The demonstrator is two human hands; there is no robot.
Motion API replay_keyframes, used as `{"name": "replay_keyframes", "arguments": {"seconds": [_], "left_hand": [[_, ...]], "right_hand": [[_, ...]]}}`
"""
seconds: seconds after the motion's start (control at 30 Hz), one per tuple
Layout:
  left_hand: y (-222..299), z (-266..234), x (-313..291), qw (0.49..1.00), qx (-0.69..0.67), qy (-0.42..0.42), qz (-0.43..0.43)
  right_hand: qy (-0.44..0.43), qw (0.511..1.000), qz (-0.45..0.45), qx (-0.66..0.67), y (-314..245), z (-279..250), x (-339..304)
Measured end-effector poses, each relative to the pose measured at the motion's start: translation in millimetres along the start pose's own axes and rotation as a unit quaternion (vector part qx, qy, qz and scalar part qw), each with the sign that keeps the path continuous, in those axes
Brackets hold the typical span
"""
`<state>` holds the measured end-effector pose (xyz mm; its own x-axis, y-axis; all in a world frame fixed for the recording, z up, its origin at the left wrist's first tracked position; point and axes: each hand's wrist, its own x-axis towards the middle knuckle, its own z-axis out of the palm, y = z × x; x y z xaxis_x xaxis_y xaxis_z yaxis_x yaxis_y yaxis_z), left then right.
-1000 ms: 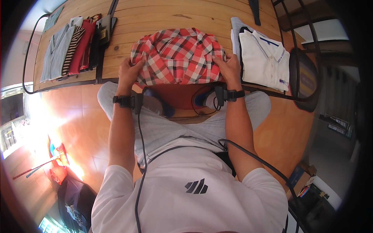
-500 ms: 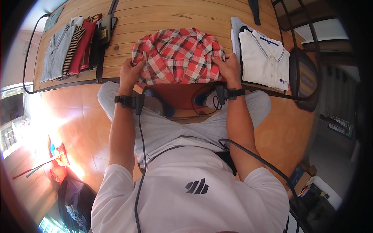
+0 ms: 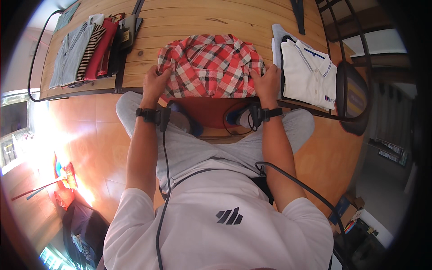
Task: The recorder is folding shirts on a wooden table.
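A red, black and white plaid shirt (image 3: 211, 67) lies bunched into a rounded, partly folded shape at the near edge of the wooden table. My left hand (image 3: 155, 83) is closed on its left side, the thumb over the cloth. On the opposite side, my right hand (image 3: 267, 83) pinches the right edge in the same way. The fingers of both hands are partly hidden by the cloth and by the hands themselves. Each wrist wears a black strap with a small device.
Folded clothes (image 3: 72, 56) stand in a row on the left of the table (image 3: 180, 22). At the right lie a white polo shirt (image 3: 306, 69) and other folded garments beneath it. A dark metal rail (image 3: 355, 49) curves along the right side. Black cables run along my arms.
The whole view has shifted slightly. Both hands stay at the sides of the plaid shirt, with its near edge and folds looking only slightly different.
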<state>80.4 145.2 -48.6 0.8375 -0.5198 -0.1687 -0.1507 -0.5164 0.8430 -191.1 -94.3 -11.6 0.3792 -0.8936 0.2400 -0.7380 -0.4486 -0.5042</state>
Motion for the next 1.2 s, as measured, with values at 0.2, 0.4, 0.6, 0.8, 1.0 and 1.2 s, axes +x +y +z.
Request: {"name": "replay_keyframes", "arguments": {"seconds": [0.2,0.4,0.6,0.8,1.0,1.2], "left_hand": [[53,-8,-30,0.904,-0.394,-0.150,-0.068],[100,-2,-50,0.868,-0.449,-0.212,-0.006],[100,3,-49,0.899,-0.412,-0.149,0.023],[51,8,-49,0.913,-0.403,-0.043,-0.038],[37,36,-63,0.917,-0.375,-0.115,-0.072],[45,49,-68,0.910,-0.376,-0.161,-0.065]], "right_hand": [[-0.040,0.962,-0.258,0.074,-89,-28,-37],[-0.081,0.915,-0.360,0.160,-154,-12,-72],[-0.110,0.929,-0.300,0.186,-149,7,-46],[-0.119,0.940,-0.142,0.287,-139,0,-17],[-0.104,0.938,-0.112,0.311,-139,-4,7],[-0.120,0.885,-0.033,0.449,-134,-7,22]]}}
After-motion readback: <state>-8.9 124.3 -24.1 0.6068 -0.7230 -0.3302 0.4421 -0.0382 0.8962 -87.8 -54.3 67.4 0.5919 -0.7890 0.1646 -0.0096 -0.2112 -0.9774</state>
